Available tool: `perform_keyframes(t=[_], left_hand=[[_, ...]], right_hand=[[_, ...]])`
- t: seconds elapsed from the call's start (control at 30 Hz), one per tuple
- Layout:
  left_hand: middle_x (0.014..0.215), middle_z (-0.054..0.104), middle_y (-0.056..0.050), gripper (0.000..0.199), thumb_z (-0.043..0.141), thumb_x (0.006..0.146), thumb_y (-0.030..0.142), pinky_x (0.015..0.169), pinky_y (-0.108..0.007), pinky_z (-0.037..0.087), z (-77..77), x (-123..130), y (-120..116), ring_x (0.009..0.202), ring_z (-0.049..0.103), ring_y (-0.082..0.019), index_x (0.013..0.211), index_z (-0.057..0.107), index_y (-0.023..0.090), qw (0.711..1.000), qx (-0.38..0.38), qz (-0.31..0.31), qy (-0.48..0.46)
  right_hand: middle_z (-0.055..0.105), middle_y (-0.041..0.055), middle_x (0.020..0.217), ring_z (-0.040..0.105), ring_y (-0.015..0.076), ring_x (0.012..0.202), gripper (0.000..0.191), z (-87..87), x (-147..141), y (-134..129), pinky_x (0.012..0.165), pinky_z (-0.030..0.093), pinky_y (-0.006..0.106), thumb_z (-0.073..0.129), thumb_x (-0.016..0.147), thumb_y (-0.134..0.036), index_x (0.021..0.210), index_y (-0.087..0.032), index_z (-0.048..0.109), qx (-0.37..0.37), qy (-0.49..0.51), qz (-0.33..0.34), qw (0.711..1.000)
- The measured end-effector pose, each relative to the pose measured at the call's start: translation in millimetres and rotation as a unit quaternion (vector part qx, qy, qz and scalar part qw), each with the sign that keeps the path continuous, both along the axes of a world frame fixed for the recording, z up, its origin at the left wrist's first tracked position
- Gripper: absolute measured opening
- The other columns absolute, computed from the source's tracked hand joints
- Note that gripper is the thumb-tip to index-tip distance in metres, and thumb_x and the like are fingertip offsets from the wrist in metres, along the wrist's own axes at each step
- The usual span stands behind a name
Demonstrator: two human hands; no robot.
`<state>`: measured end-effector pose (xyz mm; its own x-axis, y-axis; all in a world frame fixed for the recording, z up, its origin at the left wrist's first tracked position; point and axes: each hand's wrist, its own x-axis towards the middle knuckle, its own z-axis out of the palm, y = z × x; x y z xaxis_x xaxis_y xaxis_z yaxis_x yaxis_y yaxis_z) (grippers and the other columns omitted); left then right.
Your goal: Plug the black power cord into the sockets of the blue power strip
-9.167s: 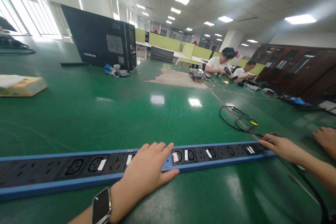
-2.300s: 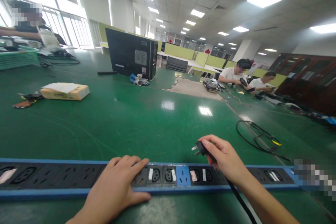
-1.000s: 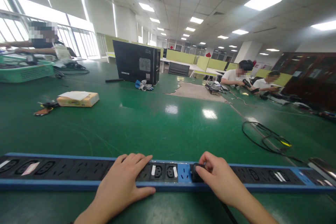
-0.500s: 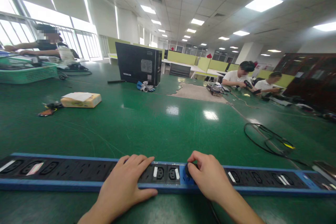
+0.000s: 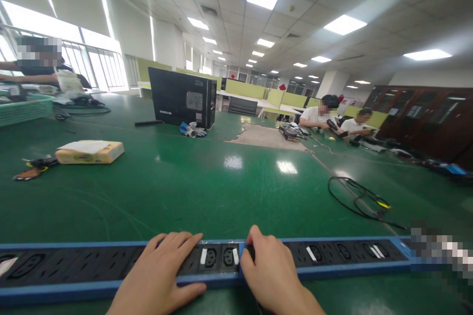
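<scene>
Head, gloves (image 5: 192, 130), right hand (image 5: 272, 267) hiding probable plug (image 5: 251, 252)

The power strip (image 5: 210, 258) is long, with blue frame and a row of black sockets (image 5: 343, 252), several bearing white stickers (image 5: 311, 253). It lies flat, from left to right, in the near part of the scene. The black plug (image 5: 252, 252), mostly hidden, is at the strip's middle; its depth cannot be seen.
</scene>
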<state>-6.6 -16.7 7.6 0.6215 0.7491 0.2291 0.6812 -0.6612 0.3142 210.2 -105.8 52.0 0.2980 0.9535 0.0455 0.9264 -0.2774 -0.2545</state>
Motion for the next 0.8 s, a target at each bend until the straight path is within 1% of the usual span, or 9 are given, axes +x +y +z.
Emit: perform_keyframes(t=[0.1,0.17,0.23,0.3,0.37,0.47,0.57,0.73,0.8], left_hand=[[0.126,0.059,-0.007,0.071,0.079,0.058,0.046,0.103,-0.048,0.035,11.1,14.8,-6.5,0.116,0.05,-0.032,0.125,0.06,0.028,0.999,-0.029,-0.022,-0.016],[0.126,0.059,-0.007,0.073,0.081,0.057,0.042,0.101,-0.045,0.038,21.6,33.5,-11.7,0.115,0.05,-0.031,0.125,0.06,0.028,0.996,-0.064,-0.059,-0.026],[0.12,0.061,-0.006,0.066,0.082,0.058,0.04,0.096,-0.042,0.041,29.9,55.4,-13.2,0.109,0.053,-0.028,0.12,0.062,0.027,0.99,-0.087,-0.104,-0.043],[0.113,0.063,-0.005,0.061,0.082,0.06,0.046,0.09,-0.038,0.043,33.0,74.2,-9.6,0.102,0.055,-0.026,0.114,0.063,0.026,0.98,-0.105,-0.156,-0.065],[0.107,0.063,-0.006,0.062,0.08,0.058,0.056,0.085,-0.036,0.044,31.3,85.6,-3.4,0.097,0.055,-0.025,0.109,0.064,0.023,0.972,-0.118,-0.187,-0.081],[0.1,0.064,-0.006,0.064,0.075,0.057,0.067,0.08,-0.034,0.043,26.1,88.6,2.8,0.092,0.056,-0.025,0.102,0.066,0.022,0.971,-0.126,-0.194,-0.065],[0.102,0.064,-0.006,0.063,0.07,0.062,0.07,0.08,-0.034,0.044,25.5,85.0,2.1,0.093,0.056,-0.025,0.104,0.065,0.023,0.971,-0.129,-0.198,-0.029],[0.105,0.064,-0.004,0.054,0.077,0.064,0.056,0.08,-0.032,0.046,31.2,84.7,-0.8,0.093,0.057,-0.024,0.106,0.064,0.025,0.974,-0.113,-0.197,0.003],[0.103,0.065,-0.004,0.047,0.077,0.067,0.051,0.078,-0.031,0.046,31.7,84.7,-1.0,0.09,0.058,-0.022,0.103,0.064,0.024,0.975,-0.093,-0.201,0.003]], right_hand=[[0.069,0.0054,0.076,0.065,0.0249,0.072,0.014,-3.1,3.9,-2.7,0.059,0.029,0.029,0.047,0.082,-0.031,0.087,-0.024,0.058,0.018,0.019,0.014,1.0],[0.068,0.0039,0.076,0.063,0.0225,0.074,0.016,-5.2,11.3,-4.1,0.061,0.031,0.028,0.05,0.083,-0.037,0.087,-0.024,0.06,0.038,0.058,0.041,0.997],[0.066,0.0005,0.072,0.061,0.0179,0.07,0.017,-8.0,21.0,-4.5,0.061,0.032,0.026,0.051,0.085,-0.038,0.085,-0.025,0.063,0.057,0.102,0.081,0.99],[0.063,-0.0028,0.065,0.058,0.0137,0.063,0.016,-13.0,29.6,-3.2,0.059,0.031,0.024,0.053,0.084,-0.035,0.081,-0.026,0.066,0.072,0.136,0.124,0.98],[0.06,-0.0043,0.059,0.055,0.0117,0.058,0.013,-21.2,35.0,-0.2,0.057,0.03,0.023,0.057,0.08,-0.034,0.079,-0.026,0.068,0.095,0.149,0.142,0.974],[0.06,-0.0033,0.055,0.054,0.012,0.053,0.013,-38.0,37.6,4.8,0.054,0.03,0.024,0.058,0.072,-0.032,0.074,-0.023,0.068,0.167,0.137,0.135,0.967],[0.066,-0.0017,0.061,0.059,0.0129,0.053,0.02,-53.2,40.3,5.9,0.053,0.033,0.024,0.054,0.074,-0.035,0.078,-0.023,0.069,0.222,0.139,0.176,0.949],[0.075,-0.0006,0.087,0.069,0.0166,0.073,0.041,-60.3,49.8,2.2,0.066,0.047,0.024,0.05,0.083,-0.056,0.103,-0.026,0.069,0.243,0.172,0.251,0.921],[0.075,0.0,0.085,0.069,0.016,0.069,0.051,-57.4,51.7,1.1,0.063,0.048,0.023,0.047,0.082,-0.065,0.107,-0.026,0.069,0.232,0.189,0.271,0.915]])
